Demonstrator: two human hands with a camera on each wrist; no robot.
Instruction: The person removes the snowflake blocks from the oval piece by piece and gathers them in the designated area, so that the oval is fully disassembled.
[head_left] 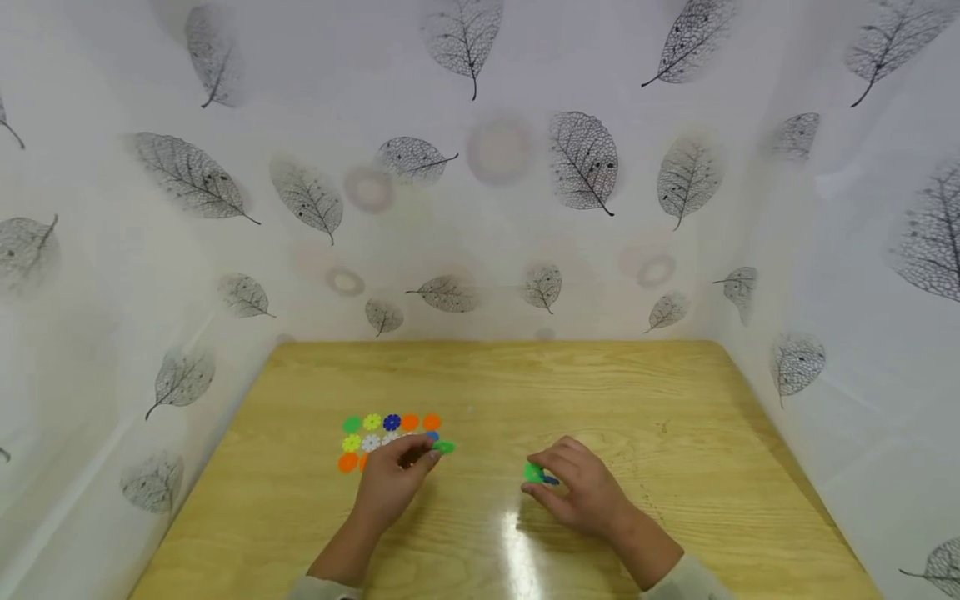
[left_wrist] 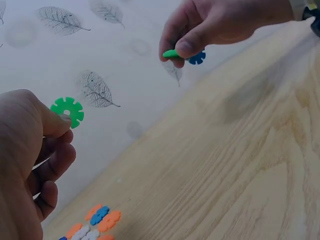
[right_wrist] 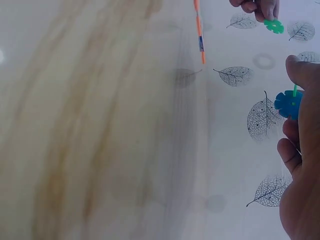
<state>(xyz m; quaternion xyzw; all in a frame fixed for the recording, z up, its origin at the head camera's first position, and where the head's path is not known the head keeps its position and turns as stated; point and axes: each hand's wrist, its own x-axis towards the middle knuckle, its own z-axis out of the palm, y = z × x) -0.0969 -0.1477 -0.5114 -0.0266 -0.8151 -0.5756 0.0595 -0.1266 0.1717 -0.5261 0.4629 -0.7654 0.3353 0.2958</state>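
Between thumb and fingertips my left hand (head_left: 388, 483) pinches a green notched plastic disc (left_wrist: 76, 110) by its edge. To the right, my right hand (head_left: 585, 492) pinches another green notched disc (head_left: 533, 473) with a blue notched disc (right_wrist: 286, 104) slotted crosswise into it. Both hands are raised over the table, a gap apart. Below and behind the left hand lie rows of loose discs: a dark blue disc (head_left: 392, 422), a yellow disc (head_left: 352, 443), a white disc (head_left: 371, 442) and several orange ones. The left hand hides part of these rows.
The wooden table (head_left: 637, 400) carries the discs on its left half. A pale leaf-patterned curtain (head_left: 510, 233) encloses the table at the back and both sides. Light glares off the tabletop near the front, between the forearms.
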